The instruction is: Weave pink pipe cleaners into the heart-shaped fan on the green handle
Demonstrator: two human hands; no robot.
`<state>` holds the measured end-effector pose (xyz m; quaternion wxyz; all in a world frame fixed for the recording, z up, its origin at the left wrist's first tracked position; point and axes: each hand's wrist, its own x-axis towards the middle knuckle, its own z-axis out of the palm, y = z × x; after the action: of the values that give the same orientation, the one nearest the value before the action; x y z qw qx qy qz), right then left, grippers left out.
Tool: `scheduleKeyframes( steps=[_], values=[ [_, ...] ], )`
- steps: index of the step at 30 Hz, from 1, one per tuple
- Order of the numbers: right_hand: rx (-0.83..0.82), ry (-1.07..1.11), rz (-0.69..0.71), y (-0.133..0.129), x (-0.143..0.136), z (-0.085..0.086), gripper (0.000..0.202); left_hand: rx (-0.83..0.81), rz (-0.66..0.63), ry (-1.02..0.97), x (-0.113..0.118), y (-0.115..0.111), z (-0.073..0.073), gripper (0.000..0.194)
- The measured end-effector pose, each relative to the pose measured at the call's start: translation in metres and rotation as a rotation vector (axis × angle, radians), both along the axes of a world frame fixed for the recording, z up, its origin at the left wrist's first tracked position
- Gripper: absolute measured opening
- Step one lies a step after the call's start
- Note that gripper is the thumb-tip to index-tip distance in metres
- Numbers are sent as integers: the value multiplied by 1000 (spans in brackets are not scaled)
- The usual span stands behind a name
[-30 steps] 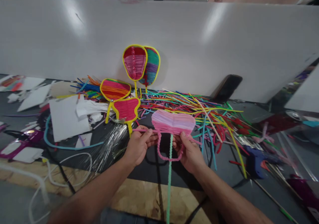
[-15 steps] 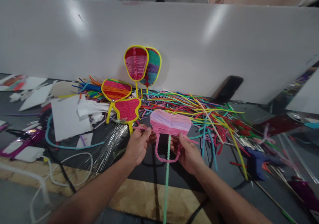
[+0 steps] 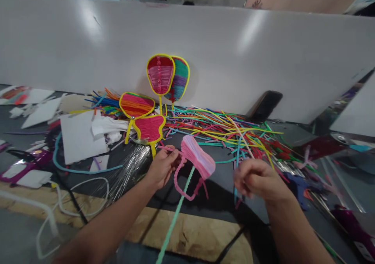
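My left hand [image 3: 164, 165] pinches the left edge of a hand fan made of pipe cleaners [image 3: 199, 156], its face banded in pink and lilac. From its lower side hangs a braided pink loop [image 3: 183, 195], and a twisted mint-green stem [image 3: 175, 213] runs down toward me. The fan tilts, its right end lower, with a loose pink pipe-cleaner end [image 3: 205, 189] sticking out there. My right hand [image 3: 258, 180] hovers apart from the fan on the right, fingers curled and smeared by motion. Below it lie blue pipe cleaners [image 3: 236, 170].
Several finished yellow-rimmed fans [image 3: 149, 128] lie or lean near the white board [image 3: 211, 45]. A heap of coloured pipe cleaners [image 3: 211, 119] spreads behind the fan. A phone [image 3: 266, 105] leans on the board. Blue glue gun [image 3: 297, 187] at right; purple tool [image 3: 27, 166] and cables at left.
My right hand has let go of the fan's right side and moved right. The fan, still in my left hand, has tipped down at its right end, its stem swinging left.
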<state>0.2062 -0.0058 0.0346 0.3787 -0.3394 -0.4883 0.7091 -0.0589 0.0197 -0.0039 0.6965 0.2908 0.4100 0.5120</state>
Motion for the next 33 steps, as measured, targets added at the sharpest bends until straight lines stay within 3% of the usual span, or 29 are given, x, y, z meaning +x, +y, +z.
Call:
scheduleKeyframes(
  steps=[1, 2, 5, 8, 21, 28, 33],
  values=[
    [92, -41, -155, 2, -7, -4, 23, -1, -35, -7, 2, -2, 1, 32],
    [175, -119, -225, 4, -14, -9, 27, -5, -71, -20, 4, -3, 2, 32],
    [432, -392, -253, 7, -36, -21, 63, -36, -167, -65, 8, -9, 9, 31],
    [551, -534, -186, 5, -46, -26, 86, -62, -215, -76, 12, -14, 14, 30],
    [498, -493, -222, -3, -63, -37, 93, -60, -204, -54, 15, -16, 7, 27],
    [589, -662, -246, -1, -64, -43, 95, 53, -130, 240, 13, -16, 3, 25],
    [626, -685, -246, 0, -63, -44, 92, 92, -93, 264, 12, -15, 3, 20]
  ],
)
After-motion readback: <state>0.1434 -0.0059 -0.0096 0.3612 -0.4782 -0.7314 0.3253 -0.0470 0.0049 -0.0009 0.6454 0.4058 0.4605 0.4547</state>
